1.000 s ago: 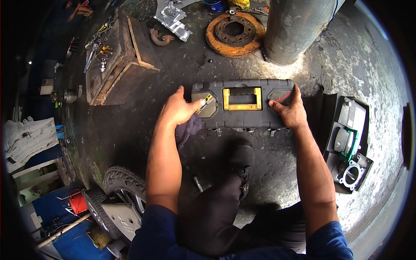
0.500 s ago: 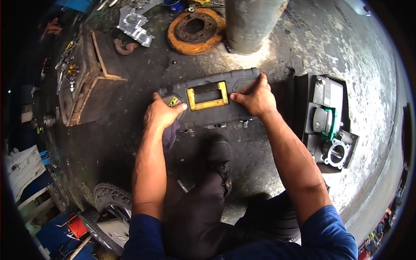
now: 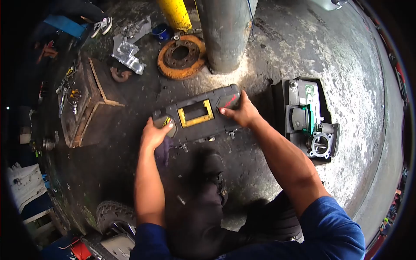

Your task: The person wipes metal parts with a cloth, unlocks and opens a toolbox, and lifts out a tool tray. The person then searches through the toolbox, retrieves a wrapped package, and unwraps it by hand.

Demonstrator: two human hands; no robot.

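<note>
A black toolbox (image 3: 216, 124) with a yellow handle (image 3: 197, 121) is in front of me, its right end angled away from me. My left hand (image 3: 154, 135) is closed over its left end, thumb on top beside a yellow label. At the opposite end, my right hand (image 3: 244, 113) grips the edge, thumb resting near red markings. The fingers under both ends are hidden. Metal latches (image 3: 231, 134) show along the near side. A purple cloth (image 3: 162, 152) hangs or lies below my left hand; which, I cannot tell.
To the right, a black housing (image 3: 281, 110) holds a metal throttle body (image 3: 321, 144). Ahead stand a rusty brake disc (image 3: 163, 58), a grey pillar (image 3: 225, 39) and a yellow post (image 3: 175, 15). A wooden box (image 3: 93, 104) with tools sits left; a tyre (image 3: 110, 212) is near my left arm.
My view has shifted, so the scene sits lower and further left, with the yellow post and a pair of shoes now showing. Both hands keep their hold on the toolbox.
</note>
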